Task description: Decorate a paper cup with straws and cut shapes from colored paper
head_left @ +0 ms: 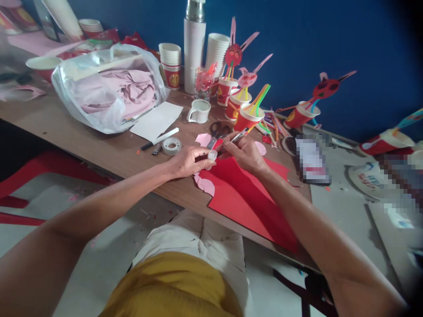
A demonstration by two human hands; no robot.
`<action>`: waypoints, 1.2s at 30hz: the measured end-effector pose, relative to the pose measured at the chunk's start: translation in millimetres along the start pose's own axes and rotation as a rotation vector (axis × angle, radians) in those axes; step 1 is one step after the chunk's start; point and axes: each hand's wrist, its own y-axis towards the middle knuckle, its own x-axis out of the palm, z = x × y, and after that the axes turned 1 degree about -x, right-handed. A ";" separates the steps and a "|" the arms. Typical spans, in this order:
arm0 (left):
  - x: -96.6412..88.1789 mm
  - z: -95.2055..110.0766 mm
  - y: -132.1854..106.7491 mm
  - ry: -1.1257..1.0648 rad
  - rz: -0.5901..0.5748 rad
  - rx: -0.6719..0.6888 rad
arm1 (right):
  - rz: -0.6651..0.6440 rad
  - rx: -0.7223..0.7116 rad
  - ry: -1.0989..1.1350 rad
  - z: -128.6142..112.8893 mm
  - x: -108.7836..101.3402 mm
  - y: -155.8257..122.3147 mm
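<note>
My left hand (188, 160) is closed, pinching a small white round thing (212, 155), perhaps a cap or tape roll, over the top corner of a large red paper sheet (244, 198). My right hand (244, 152) is closed around a pen (240, 134) whose tip points up and right; it rests on the red sheet beside the left hand. Pink paper cut-outs (205, 184) lie under and beside the red sheet. Scissors (220, 130) lie just beyond the hands.
A tape roll (172, 145), a black marker (159, 139) and white paper (157, 119) lie left of the hands. A plastic bag with pink cloth (109, 88), cup stacks (170, 64), a white flask (194, 48) and decorated red cups with straws (247, 115) stand behind.
</note>
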 end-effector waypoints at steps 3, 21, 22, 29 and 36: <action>0.8 -0.2 0.5 -0.006 0.003 0.017 | -0.105 0.042 0.002 0.9 -4.1 15.0; 4.2 2.3 -1.8 -0.035 0.032 -0.054 | -0.515 0.143 -0.127 -16.8 2.8 62.9; 4.1 2.6 -1.7 -0.035 0.036 -0.050 | -0.518 0.153 -0.132 -18.2 3.7 63.5; 2.5 3.3 -1.5 -0.076 -0.031 -0.089 | -0.536 0.199 -0.213 -15.4 11.7 72.3; 2.2 5.0 -2.6 -0.066 -0.012 -0.115 | -0.266 0.146 -0.053 -10.6 -4.1 60.8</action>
